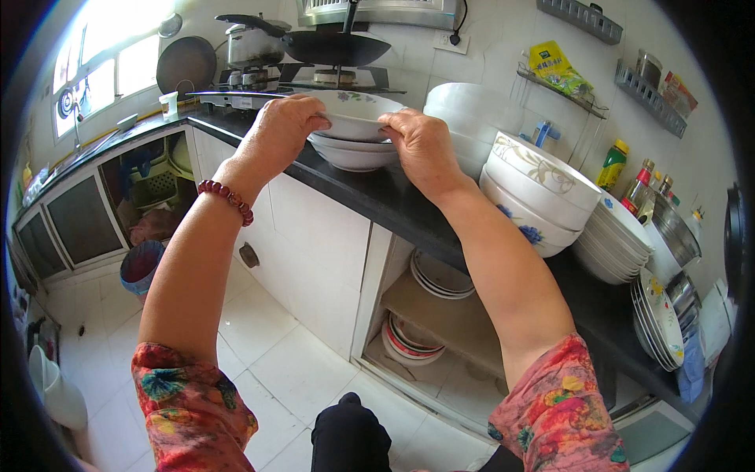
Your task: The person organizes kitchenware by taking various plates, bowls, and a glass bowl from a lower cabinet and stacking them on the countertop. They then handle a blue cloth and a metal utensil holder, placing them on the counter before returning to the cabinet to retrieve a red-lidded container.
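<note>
Both hands grip opposite rims of a white ceramic bowl with a floral pattern inside (pixel 354 107). My left hand (pixel 283 133) pinches its left rim, and a red bead bracelet circles that wrist. On the opposite rim, fingers and thumb of my right hand (pixel 422 147) are closed. Directly under this bowl is a small stack of white bowls (pixel 354 158) on the black countertop (pixel 407 203); whether the held bowl touches them I cannot tell. Just right of my right hand are stacked plain white bowls (pixel 472 112) and large bowls with gold and blue decoration (pixel 537 183).
A gas stove with a black wok (pixel 339 48) and a pressure cooker (pixel 253 46) stands behind. Stacked plates (pixel 613 236) and bottles (pixel 640 187) line the right counter. Below, an open cabinet (pixel 436 318) holds more dishes. A bin (pixel 141 265) is on the floor at left.
</note>
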`<state>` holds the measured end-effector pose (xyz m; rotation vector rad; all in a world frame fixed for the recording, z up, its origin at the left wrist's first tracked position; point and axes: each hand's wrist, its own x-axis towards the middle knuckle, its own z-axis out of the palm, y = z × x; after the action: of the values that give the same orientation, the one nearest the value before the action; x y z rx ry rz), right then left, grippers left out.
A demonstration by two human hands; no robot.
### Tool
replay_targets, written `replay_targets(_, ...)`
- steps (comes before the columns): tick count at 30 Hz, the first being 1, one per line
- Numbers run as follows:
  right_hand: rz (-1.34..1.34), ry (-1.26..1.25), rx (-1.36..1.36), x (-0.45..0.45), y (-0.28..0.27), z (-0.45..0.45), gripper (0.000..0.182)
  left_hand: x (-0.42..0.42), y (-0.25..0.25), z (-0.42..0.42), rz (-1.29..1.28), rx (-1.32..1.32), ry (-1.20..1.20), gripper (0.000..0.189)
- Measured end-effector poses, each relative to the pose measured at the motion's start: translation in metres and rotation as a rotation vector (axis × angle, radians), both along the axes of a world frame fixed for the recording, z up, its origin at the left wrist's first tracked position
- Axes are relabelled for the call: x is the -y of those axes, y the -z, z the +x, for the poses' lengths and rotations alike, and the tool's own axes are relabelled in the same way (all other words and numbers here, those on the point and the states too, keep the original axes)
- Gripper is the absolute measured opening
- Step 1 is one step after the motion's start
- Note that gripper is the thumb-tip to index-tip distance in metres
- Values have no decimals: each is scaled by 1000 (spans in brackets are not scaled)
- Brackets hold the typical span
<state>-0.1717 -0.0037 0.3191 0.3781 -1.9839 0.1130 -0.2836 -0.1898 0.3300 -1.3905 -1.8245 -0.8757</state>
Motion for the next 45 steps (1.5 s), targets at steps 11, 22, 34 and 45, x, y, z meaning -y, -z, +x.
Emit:
replay_targets(11, -22, 51, 43, -4, 11, -5, 18, -9, 13, -6, -86, 76, -85, 22)
replay_targets(22, 116, 197, -51, 1, 19, 5, 30, -7, 22, 3, -46, -159, -196, 29)
replay_targets(34, 70, 82, 312, -13, 208, 146, 26, -56, 225, 137, 123, 636, 192, 17)
replay_targets(45, 119, 465, 582, -213, 322, 151, 21, -220, 327, 165, -530, 424, 30, 56)
